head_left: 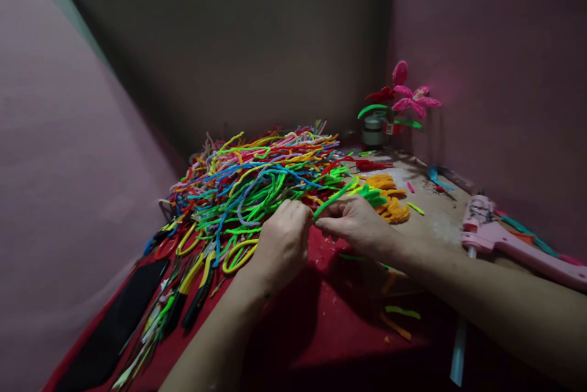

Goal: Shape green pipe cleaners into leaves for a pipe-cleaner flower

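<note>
Here, a green fuzzy strip (334,197) pinched in the right hand (358,221), the left hand (285,236) curled at its lower end, whether gripping I can't tell from here, strip just before a heap of colourful stems (257,181), above a red surface (332,294)

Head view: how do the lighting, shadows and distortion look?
Head view: dim, with the dark grey back wall murky; head view: dark shadows on the red table surface below the left hand and right hand; head view: the pale pink left wall has a bowed edge, probably lens distortion.
</note>
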Demonstrator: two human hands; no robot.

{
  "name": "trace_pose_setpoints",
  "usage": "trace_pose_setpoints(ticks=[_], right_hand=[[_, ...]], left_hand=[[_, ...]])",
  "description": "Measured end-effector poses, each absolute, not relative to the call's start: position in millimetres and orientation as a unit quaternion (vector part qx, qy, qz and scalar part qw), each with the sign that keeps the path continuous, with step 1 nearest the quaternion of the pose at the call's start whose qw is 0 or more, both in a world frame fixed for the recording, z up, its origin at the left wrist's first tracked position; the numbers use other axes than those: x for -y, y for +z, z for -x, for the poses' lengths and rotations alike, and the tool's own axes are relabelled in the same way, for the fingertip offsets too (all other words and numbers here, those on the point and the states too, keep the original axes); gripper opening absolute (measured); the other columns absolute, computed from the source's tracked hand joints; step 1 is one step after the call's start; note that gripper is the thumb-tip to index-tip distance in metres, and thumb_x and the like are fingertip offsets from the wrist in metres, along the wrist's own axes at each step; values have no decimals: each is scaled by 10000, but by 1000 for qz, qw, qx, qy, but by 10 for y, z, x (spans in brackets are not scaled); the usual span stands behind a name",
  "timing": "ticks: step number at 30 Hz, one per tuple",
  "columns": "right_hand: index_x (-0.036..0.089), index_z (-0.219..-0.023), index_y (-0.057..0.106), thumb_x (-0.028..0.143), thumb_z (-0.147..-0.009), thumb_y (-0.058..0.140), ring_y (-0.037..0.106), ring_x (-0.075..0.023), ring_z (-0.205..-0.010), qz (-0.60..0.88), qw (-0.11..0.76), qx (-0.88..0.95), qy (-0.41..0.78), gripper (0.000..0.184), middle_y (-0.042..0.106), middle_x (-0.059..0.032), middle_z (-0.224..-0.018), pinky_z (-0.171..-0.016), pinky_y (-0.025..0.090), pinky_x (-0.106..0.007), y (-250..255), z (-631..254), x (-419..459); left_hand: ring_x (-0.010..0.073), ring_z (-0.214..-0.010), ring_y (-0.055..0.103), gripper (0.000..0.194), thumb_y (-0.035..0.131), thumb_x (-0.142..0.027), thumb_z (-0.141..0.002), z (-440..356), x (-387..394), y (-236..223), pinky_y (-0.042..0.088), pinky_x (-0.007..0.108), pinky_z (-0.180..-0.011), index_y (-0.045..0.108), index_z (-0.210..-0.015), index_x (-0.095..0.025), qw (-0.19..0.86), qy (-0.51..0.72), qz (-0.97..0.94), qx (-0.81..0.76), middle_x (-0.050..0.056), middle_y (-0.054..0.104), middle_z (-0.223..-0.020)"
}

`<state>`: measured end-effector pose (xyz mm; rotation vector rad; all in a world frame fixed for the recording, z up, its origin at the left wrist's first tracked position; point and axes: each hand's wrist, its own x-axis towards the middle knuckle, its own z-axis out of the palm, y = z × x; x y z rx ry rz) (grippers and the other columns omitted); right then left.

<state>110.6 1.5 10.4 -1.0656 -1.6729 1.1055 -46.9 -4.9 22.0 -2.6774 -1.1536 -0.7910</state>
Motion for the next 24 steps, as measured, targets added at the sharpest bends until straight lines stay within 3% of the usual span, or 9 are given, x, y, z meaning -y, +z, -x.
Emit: trace_pose_setpoints(ticks=[5,10,17,24], right_hand=[[126,-625,626,194,-653,586,462,-80,-480,353,435,612,558,84,550,12,-518,-492,346,-220,73,-1129,-58],[124,-715,645,248,-625,648,528,-87,-523,272,468,449,711,153,618,-19,-604,-527,396,-217,75,-1154,-132],[105,-619,610,238,-574,718,414,-41,-400,309,357,488,734,177,512,31,-470,-410,291,-182,71,-1184,-122],[99,-566,624,191,-582,683,363,-40,-375,340,342,530,697,111,469,36,-417,-400,236,-207,55,-1188,-129]], left_hand=[[132,-647,433,151,387,-175,-838,495,84,331,340,247,-590,453,-703,-174,-72,-267,854,441,7,474,-685],[102,-620,398,194,403,-277,-850,557,103,449,333,217,-577,472,-709,-163,-223,-250,842,424,-23,435,-662],[99,-607,406,199,434,-273,-830,558,91,434,324,217,-568,517,-703,-144,-217,-224,842,441,-16,477,-650],[93,-584,401,176,457,-251,-802,565,66,417,326,210,-548,541,-694,-139,-231,-243,825,455,-22,476,-619]])
